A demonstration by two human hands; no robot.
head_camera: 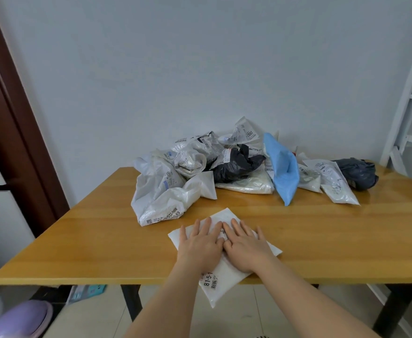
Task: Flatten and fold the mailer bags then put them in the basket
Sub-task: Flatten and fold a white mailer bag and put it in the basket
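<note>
Pale wall behind, a dark door frame [17,132] at the left, and before us the wooden surface [97,240] carrying everything we work on. Under its left end we see a lilac rounded thing [22,318] on the floor; whether that is the basket we cannot tell, and no basket shows clearly.

Our left hand [200,245] lies flat on the white mailer bag [224,215], fingers spread and straight, holding nothing, only pressing. Our right hand [246,250] lies just beside it, touching it at the fingers, equally flat and spread. The bag sits at the near edge of the surface, its near corner hanging over the rim.

To flatten well, we judge it best to press from the middle where the hands meet and sweep outward toward the bag's corners, so trapped air leaves by the open end. We should probably slide the bag fully onto the surface first, since the overhanging part has nothing beneath it to press against. Then a fold needs one hand pinning while the other turns the edge over.

On the hanging corner a label [211,282] reads "81-5-1", with Chinese characters beneath, too small to read surely. Behind, the pile of crumpled mailers [175,186] waits; one label there ends in "69". Farther right a bag shows "2007", then a blue bag [283,172] and a dark bag [356,173].
</note>
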